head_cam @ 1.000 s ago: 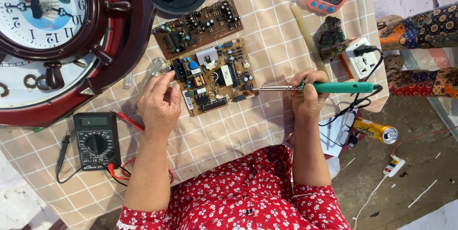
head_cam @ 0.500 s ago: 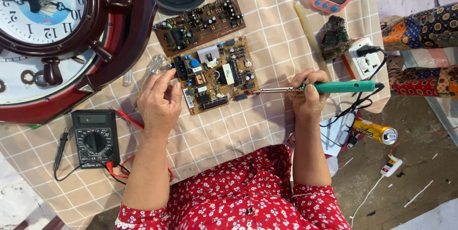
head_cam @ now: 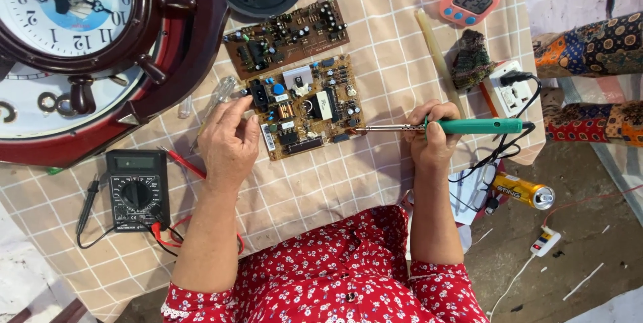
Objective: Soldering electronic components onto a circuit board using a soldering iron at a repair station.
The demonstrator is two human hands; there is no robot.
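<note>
A brown circuit board (head_cam: 308,108) crowded with components lies on the checked cloth in front of me. My left hand (head_cam: 229,141) rests at its left edge, fingertips touching the board near a black connector. My right hand (head_cam: 434,137) grips a green-handled soldering iron (head_cam: 469,126) held level, its metal tip reaching the board's right edge. A second, darker circuit board (head_cam: 284,36) lies just behind the first.
A big red ship-wheel wall clock (head_cam: 74,41) fills the far left. A black multimeter (head_cam: 137,189) with red and black leads sits front left. A pink digital timer (head_cam: 469,0), a white power strip (head_cam: 512,92) and a yellow can (head_cam: 522,190) are on the right.
Both hands stay in nearly the same place. The soldering iron's tip remains at the board's right edge; only the view has shifted slightly.
</note>
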